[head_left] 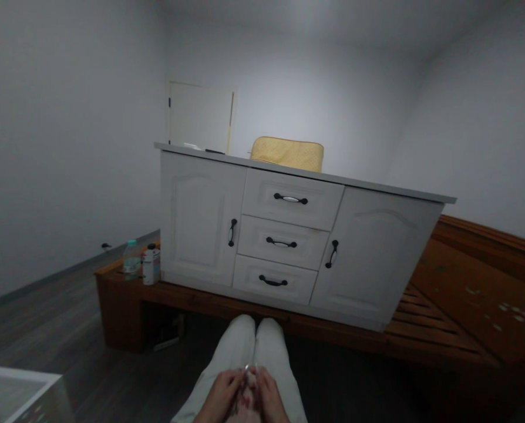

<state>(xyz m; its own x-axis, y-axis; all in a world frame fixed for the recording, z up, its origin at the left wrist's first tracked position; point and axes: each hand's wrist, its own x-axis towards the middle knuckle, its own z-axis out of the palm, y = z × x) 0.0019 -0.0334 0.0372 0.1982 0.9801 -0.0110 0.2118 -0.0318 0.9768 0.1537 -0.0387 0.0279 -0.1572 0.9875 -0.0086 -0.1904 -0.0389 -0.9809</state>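
Note:
Low in the head view, both hands rest over the lap, above light trousers [245,343]. Between them is a soft, pale pink piece with dark red marks [247,399], which looks like printed fabric; its exact kind is too blurred to tell. My left hand [222,390] has its fingers curled closed on the left side of it. On the other side, my right hand [269,392] is likewise closed on it. A small shiny spot [247,367] shows at the upper edge, between the fingertips.
Ahead stands a white cabinet [201,217] with drawers on a brown wooden bench [192,296]. A clear bottle [131,261] and a white carton-like container [151,265] stand left. A woven yellow case [286,153] sits on top. A white-edged box [22,382] is lower left.

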